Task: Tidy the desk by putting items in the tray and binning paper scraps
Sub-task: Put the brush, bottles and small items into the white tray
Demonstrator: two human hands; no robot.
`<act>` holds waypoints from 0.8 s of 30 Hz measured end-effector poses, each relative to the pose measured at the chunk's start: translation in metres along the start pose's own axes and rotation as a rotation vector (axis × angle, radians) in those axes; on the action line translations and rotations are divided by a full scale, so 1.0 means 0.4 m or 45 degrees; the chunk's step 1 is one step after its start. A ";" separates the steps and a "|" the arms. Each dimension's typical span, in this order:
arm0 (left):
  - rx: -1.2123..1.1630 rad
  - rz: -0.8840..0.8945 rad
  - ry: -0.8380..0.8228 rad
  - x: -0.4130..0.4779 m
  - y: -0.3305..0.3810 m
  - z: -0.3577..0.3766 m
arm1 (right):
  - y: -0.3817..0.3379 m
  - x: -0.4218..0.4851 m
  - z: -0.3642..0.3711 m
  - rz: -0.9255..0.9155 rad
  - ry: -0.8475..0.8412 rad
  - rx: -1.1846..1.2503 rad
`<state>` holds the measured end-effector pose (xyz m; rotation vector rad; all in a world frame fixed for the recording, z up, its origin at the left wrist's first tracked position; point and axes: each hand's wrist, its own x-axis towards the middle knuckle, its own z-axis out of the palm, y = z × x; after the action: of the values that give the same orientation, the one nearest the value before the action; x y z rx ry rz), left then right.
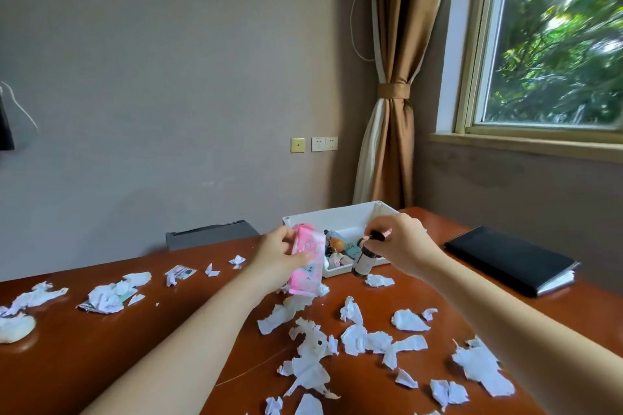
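A white tray (pixel 337 216) stands at the desk's far edge with several small items inside. My left hand (pixel 274 254) grips a pink packet (pixel 307 264), held upright just in front of the tray's left corner. My right hand (pixel 403 241) holds a small dark bottle (pixel 365 258) by its cap, hanging over the tray's front rim. Torn white paper scraps (pixel 367 340) lie scattered over the brown desk (pixel 168 330), both near me and to the left.
A black notebook (pixel 509 258) lies at the right of the desk. A crumpled white wad (pixel 13 327) sits at the left edge. A grey chair back (pixel 210 234) shows behind the desk. A wall, a curtain and a window lie beyond.
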<state>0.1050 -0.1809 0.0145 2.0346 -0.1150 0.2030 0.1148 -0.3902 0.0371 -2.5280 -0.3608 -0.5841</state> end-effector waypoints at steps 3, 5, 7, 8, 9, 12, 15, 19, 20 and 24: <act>0.080 0.041 0.067 0.061 0.024 0.044 | 0.035 0.040 -0.026 0.021 0.004 -0.033; 0.101 0.057 0.107 0.109 0.044 0.069 | 0.059 0.074 -0.036 0.037 0.015 -0.049; 0.112 0.086 0.121 0.160 0.061 0.087 | 0.082 0.112 -0.037 0.043 0.033 -0.065; 0.138 0.115 0.134 0.186 0.066 0.093 | 0.093 0.131 -0.034 0.049 0.040 -0.063; 0.179 0.153 0.156 0.213 0.068 0.098 | 0.104 0.152 -0.027 0.058 0.044 -0.056; 0.351 0.237 0.232 0.292 0.061 0.102 | 0.132 0.214 0.005 0.058 0.037 -0.062; 0.487 0.243 0.356 0.371 0.041 0.111 | 0.152 0.282 0.046 0.055 0.020 -0.050; 0.585 0.183 0.432 0.451 -0.010 0.137 | 0.172 0.355 0.118 0.048 -0.025 -0.064; 0.620 0.165 0.429 0.466 -0.025 0.144 | 0.177 0.367 0.136 0.054 -0.039 -0.073; 0.749 0.070 0.380 0.525 -0.081 0.163 | 0.202 0.411 0.202 0.066 -0.064 -0.109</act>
<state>0.3227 -0.2227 -0.0023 2.5545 0.0878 0.6320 0.3140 -0.3914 0.0176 -2.6294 -0.2928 -0.5278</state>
